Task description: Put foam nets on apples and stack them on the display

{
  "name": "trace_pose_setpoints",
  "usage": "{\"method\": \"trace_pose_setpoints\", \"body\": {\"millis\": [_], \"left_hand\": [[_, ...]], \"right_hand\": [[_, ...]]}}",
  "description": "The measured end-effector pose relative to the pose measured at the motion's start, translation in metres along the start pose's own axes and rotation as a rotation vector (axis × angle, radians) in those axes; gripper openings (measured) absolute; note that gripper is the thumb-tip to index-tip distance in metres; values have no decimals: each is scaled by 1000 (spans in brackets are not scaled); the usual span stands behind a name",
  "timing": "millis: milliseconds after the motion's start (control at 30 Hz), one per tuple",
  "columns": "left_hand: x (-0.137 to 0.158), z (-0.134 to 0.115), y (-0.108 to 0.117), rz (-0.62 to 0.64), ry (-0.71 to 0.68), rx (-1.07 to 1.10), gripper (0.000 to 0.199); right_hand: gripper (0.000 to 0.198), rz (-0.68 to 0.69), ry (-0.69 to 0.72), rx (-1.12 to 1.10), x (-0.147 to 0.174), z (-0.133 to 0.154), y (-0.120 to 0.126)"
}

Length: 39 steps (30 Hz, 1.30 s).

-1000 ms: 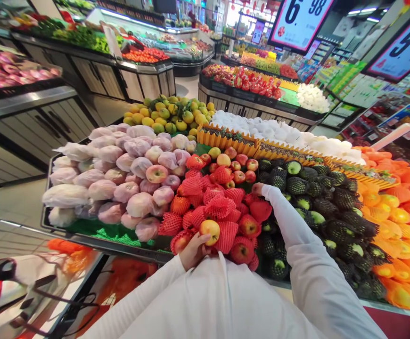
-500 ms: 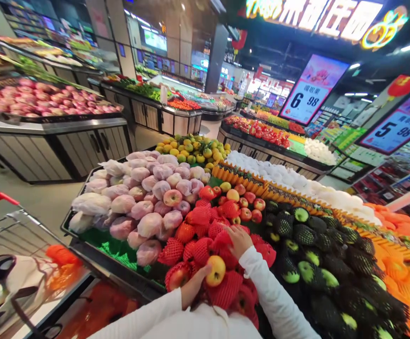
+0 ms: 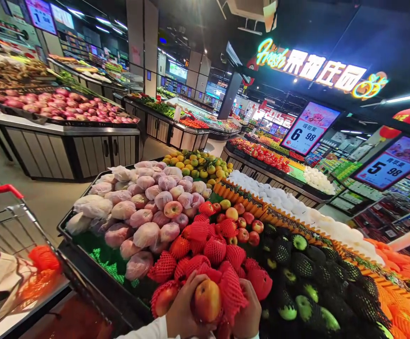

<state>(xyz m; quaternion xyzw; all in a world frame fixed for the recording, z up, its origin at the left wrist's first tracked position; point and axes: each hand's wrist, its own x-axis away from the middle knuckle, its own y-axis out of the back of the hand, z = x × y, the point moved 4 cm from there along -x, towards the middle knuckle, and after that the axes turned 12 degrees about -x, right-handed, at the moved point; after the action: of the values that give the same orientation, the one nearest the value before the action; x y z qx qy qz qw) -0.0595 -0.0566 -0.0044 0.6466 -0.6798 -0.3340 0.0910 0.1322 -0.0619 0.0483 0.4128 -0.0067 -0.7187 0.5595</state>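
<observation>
- Fingers of my left hand [image 3: 179, 310] are bent round an apple [image 3: 208, 300], spread only to its width; hold is firm.
- My right hand [image 3: 250, 308] is closed, fingers curled, on the right edge of a red net [image 3: 232, 294]. I cannot tell whether fruit sits inside.
- Apple is bare, yellow and red, located low at the front of the stand [image 3: 95, 277], just left of the net.
- Both hands are near each other, apple and net between them; white sleeve [image 3: 148, 329] noted at my left wrist.
- Directly beyond the hands I record a pile [image 3: 215, 249] of fruit in red nets; the one beside my left hand shows part of its skin.
- Behind that pile: small apples [image 3: 243, 234], unwrapped.
- Left of it: pale-wrapped fruit [image 3: 150, 234], one piece exposed on top.
- Right of it: green fruit [image 3: 304, 306] in black nets, then orange-netted fruit [image 3: 408, 320].
- At the rear: citrus [image 3: 195, 165], and white-wrapped goods [image 3: 291, 202] behind an orange divider [image 3: 242, 198].
- Left of the stand: cart [image 3: 9, 190], red-handled, carrying a bag [image 3: 9, 282].
- Farther back, left: onions [image 3: 63, 106] on another counter [image 3: 53, 150].
- Overhead: lit sign [image 3: 327, 73]; price screens read 6.98 [image 3: 311, 128] and 5.98 [image 3: 396, 162].
</observation>
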Motion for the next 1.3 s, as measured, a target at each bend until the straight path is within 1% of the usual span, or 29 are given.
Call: {"method": "trace_pose_setpoints", "body": {"millis": [67,167,200,233,300,367,400,467,533,567,667,767,867,933,967,1000,1067,1133,1200,1233,1300], "left_hand": [[3,-6,4,-50,-124,-129,83],[7,-16,11,-147,-307,-154,69],[8,-20,15,-195,-362,-150,66],[8,-23,19,-240,-388,-155,65],[6,-28,29,-335,-367,-201,63],[3,-30,38,-401,-277,-246,64],[1,-30,42,-419,-227,-252,65],[-2,-28,47,-404,-147,-236,66],[-3,-22,47,-340,-79,-209,66],[-2,-20,47,-309,-54,-201,66],[4,-15,44,-252,-12,-198,66],[8,-16,43,-207,31,-186,70],[8,-21,46,-205,47,-167,73],[8,-25,49,-219,26,-149,73],[8,-26,51,-222,11,-141,73],[8,-28,52,-213,-13,-133,73],[10,-32,53,-160,-109,-117,74],[15,-37,51,-92,-239,-112,75],[22,-43,48,-55,-386,-133,77],[25,-46,47,-48,-430,-155,78],[28,-49,44,-57,-441,-203,77]], "right_hand": [[3,-37,-100,13,11,-15,3],[7,-54,-159,79,22,-29,8],[12,-50,-152,111,22,-30,9],[17,-39,-128,141,22,-28,10],[25,-11,-57,192,16,-17,11],[25,-1,-10,224,6,-2,10],[24,-9,-17,217,1,5,11],[20,24,-30,114,-6,17,9],[18,70,-46,-6,-10,26,7],[15,77,-49,-30,-11,29,8],[1,95,-26,33,-10,37,11],[14,243,17,111,-7,41,10],[16,376,15,201,-2,33,8],[13,432,-25,254,2,22,8],[17,439,-48,270,4,16,8],[25,428,-68,278,5,12,9],[43,377,-94,283,5,8,10],[52,342,-94,282,4,13,8],[53,387,-52,258,3,26,2],[50,424,-22,238,3,34,-2],[44,485,36,198,4,49,-9]]}}
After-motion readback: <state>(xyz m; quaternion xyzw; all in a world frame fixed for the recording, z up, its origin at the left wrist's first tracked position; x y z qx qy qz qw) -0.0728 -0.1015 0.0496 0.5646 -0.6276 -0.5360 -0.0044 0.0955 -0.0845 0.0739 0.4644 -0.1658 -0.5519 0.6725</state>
